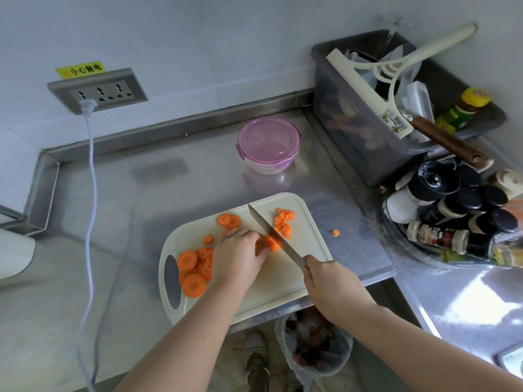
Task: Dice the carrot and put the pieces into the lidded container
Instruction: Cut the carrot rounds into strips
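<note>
On the white cutting board [283, 281] my left hand [236, 257] holds down carrot strips [272, 243] with curled fingers. My right hand [329, 284] grips the handle of a knife [273, 234], whose blade lies across the strips. Diced carrot pieces [284, 220] lie in a small heap beyond the blade. Carrot slices [195, 268] are piled at the board's left, with a few more slices [228, 220] further back. One stray carrot piece [335, 232] sits on the steel counter, right of the board. The round container with a pink lid [268, 144], lid on, stands behind the board.
A grey bin [353, 137] with a squeegee and bottles stands at the back right. Spice jars [452, 216] crowd a tray to the right. A white cord [90, 193] runs from the wall socket down the counter's left side. A lined waste bin [314, 343] stands on the floor below.
</note>
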Motion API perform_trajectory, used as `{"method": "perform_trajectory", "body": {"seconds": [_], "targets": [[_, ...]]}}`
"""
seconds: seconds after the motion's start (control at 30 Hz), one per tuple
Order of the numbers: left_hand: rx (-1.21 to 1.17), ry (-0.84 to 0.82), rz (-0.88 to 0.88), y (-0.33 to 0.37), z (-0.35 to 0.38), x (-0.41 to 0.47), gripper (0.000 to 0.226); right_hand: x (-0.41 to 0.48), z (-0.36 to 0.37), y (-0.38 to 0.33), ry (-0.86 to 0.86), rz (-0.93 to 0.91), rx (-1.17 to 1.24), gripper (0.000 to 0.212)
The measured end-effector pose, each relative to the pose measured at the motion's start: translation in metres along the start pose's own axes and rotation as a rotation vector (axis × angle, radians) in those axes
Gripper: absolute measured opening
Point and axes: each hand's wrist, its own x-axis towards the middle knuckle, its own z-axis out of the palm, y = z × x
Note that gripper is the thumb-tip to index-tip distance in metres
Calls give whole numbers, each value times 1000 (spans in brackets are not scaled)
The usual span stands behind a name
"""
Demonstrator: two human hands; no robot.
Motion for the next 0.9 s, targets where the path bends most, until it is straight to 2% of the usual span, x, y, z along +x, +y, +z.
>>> {"method": "perform_trajectory", "body": {"seconds": [0.2, 0.37, 0.5, 0.63, 0.77, 0.9], "targets": [[18, -24, 28, -2, 4, 3, 17, 1, 2, -3, -51, -50, -96, 33], [42, -20, 55, 0, 3, 3, 10, 4, 5, -3, -31, 23, -37, 27], [73, -42, 68, 0, 2, 5, 6, 6, 7, -4, -58, 30, -98, 30], [103, -50, 93, 2, 0, 6, 29, 11, 10, -6, -111, 51, -99, 34], [81, -41, 110, 0, 2, 6, 32, 14, 13, -8, -128, 81, -87, 39], [51, -41, 95, -1, 3, 8, 20, 16, 9, -5, -111, 87, 16, 23]]}}
